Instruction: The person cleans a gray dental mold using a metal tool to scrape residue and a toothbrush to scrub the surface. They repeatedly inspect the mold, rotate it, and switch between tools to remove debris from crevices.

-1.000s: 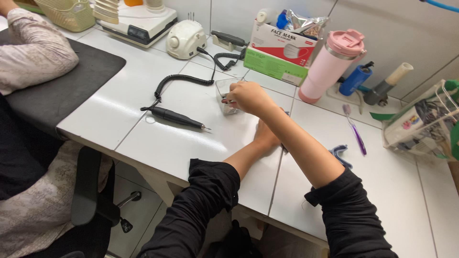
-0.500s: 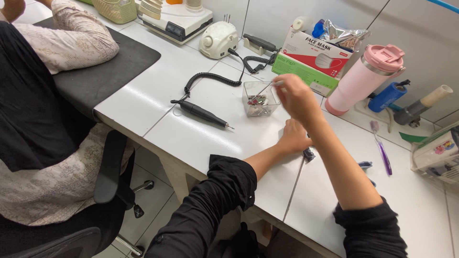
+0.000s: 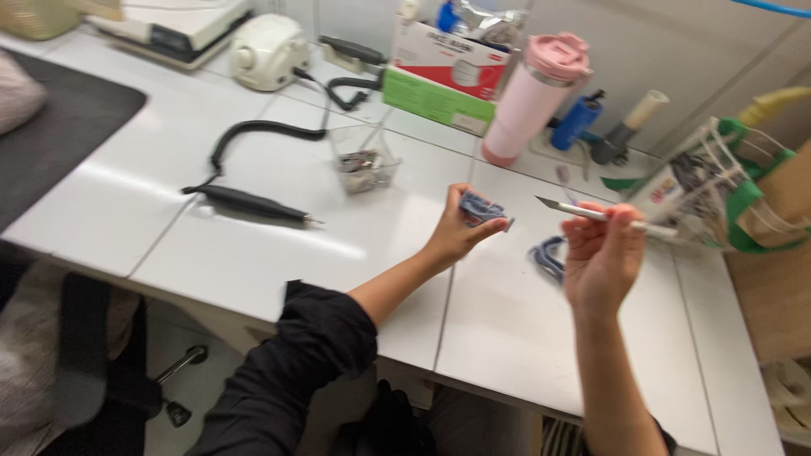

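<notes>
Slim metal tool [image 3: 591,213], pointed at 1 end, held level above the white bench [image 3: 253,262] in the right hand [image 3: 601,253], fingers pinching its shaft; judged light, stiff and sharp-tipped, best gripped mid-shaft. Small blue-grey pad [image 3: 483,208], pinched by the left hand [image 3: 456,232], looks soft and light.

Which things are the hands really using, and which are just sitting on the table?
In use:
- left hand holds a small blue-grey piece
- right hand holds a thin white tool with a pointed tip

Just lying about:
- black drill handpiece on its coiled cord
- clear cup of small bits
- pink tumbler
- red and green box
</notes>
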